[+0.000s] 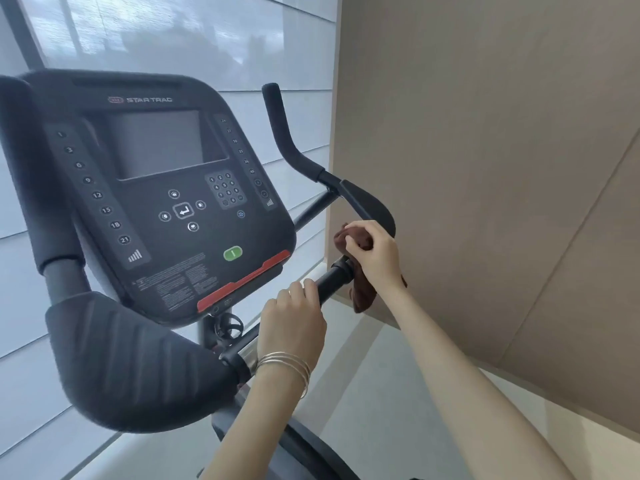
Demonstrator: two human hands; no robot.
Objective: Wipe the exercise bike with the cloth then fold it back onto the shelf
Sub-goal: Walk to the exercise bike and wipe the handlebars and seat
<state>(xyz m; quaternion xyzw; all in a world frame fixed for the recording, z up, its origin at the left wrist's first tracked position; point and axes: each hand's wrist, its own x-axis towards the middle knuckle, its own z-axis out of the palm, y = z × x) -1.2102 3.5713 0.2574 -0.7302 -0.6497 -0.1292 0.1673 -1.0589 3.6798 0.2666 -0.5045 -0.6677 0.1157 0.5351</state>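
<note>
The black exercise bike fills the left and middle of the view, its console (166, 202) facing me. A dark brown cloth (362, 296) is bunched around the right handlebar (334, 278), just below the padded elbow rest (370, 202). My right hand (375, 252) is closed on the cloth and presses it against the bar. My left hand (292, 318) grips the same handlebar a little nearer to me, with thin bangles on the wrist. Part of the cloth hangs below my right wrist.
A beige wall panel (502, 168) stands close on the right of the handlebar. Behind the bike is a window with a pale blind (207, 36). The left elbow pad (124, 362) juts toward me at lower left. Light floor (374, 410) lies below.
</note>
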